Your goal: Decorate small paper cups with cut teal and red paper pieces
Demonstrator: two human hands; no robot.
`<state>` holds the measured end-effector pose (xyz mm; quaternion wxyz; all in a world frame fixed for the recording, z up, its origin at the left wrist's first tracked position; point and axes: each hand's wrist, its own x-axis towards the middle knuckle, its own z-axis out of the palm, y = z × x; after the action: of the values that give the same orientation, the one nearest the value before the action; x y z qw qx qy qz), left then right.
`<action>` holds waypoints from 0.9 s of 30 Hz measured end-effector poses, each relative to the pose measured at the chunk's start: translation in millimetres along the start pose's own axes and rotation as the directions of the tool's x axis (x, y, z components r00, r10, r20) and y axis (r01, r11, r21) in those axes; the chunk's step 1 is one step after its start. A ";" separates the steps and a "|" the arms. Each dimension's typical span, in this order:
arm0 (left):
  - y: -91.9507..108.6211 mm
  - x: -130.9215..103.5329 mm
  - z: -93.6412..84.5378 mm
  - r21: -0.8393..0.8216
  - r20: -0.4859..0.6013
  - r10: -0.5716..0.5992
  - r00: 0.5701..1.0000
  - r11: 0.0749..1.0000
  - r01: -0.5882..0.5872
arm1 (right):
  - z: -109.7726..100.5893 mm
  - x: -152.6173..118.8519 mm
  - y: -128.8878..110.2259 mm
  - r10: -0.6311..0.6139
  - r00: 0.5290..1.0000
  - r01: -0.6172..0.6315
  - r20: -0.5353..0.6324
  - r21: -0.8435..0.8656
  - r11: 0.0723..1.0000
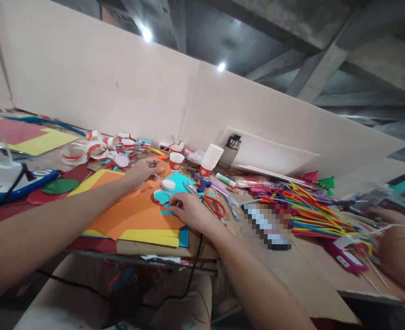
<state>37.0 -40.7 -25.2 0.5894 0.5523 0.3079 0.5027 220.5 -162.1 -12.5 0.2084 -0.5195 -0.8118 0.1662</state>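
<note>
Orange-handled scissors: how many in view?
1: the orange-handled scissors lie just beside the person's right hand. Others may be hidden in the clutter.

Orange leads the colours

The small disc (pixel 163 169) is orange like the broad sheet (pixel 130 213); the paper beneath (pixel 150 236) is yellow, the back sheet (pixel 180 181) turquoise; scissor handles (pixel 209 198) are orange-red, stacked cups (pixel 212 156) white and red, the flat circle (pixel 61 186) green, bundled stems (pixel 321 211) multicoloured

orange disc (pixel 164 168): matt paper | scissors (pixel 191 189): shiny metal, smooth plastic | cup stack (pixel 212 157): smooth paper
</note>
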 end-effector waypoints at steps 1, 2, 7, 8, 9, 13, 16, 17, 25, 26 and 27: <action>-0.4 0.4 -1.1 -0.002 0.001 0.006 1.000 1.000 -0.006 | -0.5 0.2 1.1 0.006 1.000 -0.006 -0.013 0.006 1.000; -1.0 0.8 -2.1 -0.001 0.001 0.006 1.000 1.000 -0.006 | -0.9 0.4 2.4 0.010 1.000 -0.010 -0.026 0.015 1.000; -5.5 2.5 -3.2 0.036 0.044 -0.021 0.999 0.999 0.019 | -2.0 2.9 9.2 0.008 0.999 -0.005 -0.045 0.065 0.998; -6.2 2.3 -2.7 0.038 0.049 -0.022 0.999 0.999 0.020 | -2.2 3.7 10.0 0.010 0.999 -0.007 -0.043 0.080 0.997; -6.8 1.9 -2.0 0.043 0.054 -0.021 0.998 0.999 0.019 | -2.4 4.5 10.9 0.016 0.999 -0.012 -0.047 0.095 0.995; -7.3 -2.4 1.9 0.119 0.103 -0.004 0.995 0.993 -0.009 | -3.4 8.6 17.0 0.044 0.990 -0.020 -0.136 0.175 0.984; -6.6 -6.4 6.3 0.126 0.131 -0.028 0.991 0.992 0.011 | -5.0 11.4 23.1 0.080 0.973 -0.021 -0.218 0.262 0.965; -6.4 -7.6 8.0 0.110 0.135 -0.036 0.990 0.994 0.021 | -5.7 12.0 24.5 0.101 0.966 -0.029 -0.236 0.290 0.956; -1.0 -13.4 17.5 0.108 0.165 -0.048 0.985 0.994 0.031 | -11.5 11.4 21.9 0.210 0.950 -0.105 -0.230 0.399 0.911; -0.3 -13.3 17.4 0.109 0.157 -0.039 0.987 0.994 0.022 | -11.4 11.2 22.2 0.207 0.952 -0.107 -0.226 0.388 0.916; 0.2 -12.9 17.2 0.105 0.150 -0.028 0.988 0.994 0.012 | -11.0 11.1 22.8 0.198 0.956 -0.106 -0.218 0.373 0.922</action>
<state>48.7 -58.7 -24.0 0.5865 0.6155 0.2937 0.4369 239.7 -142.1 -12.3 0.3868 -0.5519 -0.6918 0.2592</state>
